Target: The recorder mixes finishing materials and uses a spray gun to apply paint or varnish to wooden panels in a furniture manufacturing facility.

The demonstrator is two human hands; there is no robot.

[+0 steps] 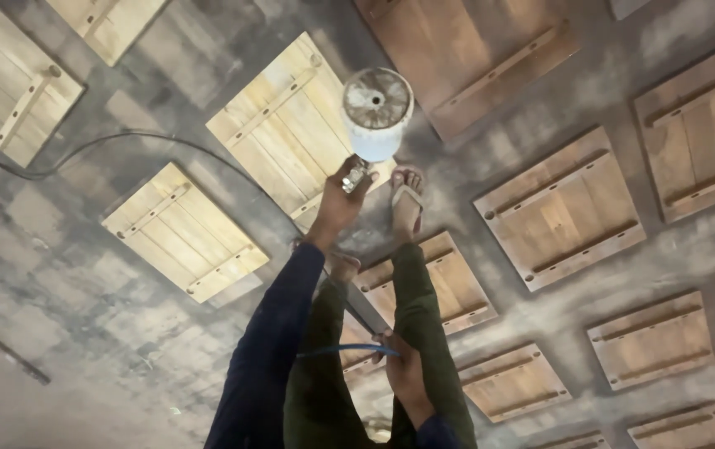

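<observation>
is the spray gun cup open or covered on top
Covered: the white spray gun cup shows a round paint-crusted lid facing the camera.
</observation>
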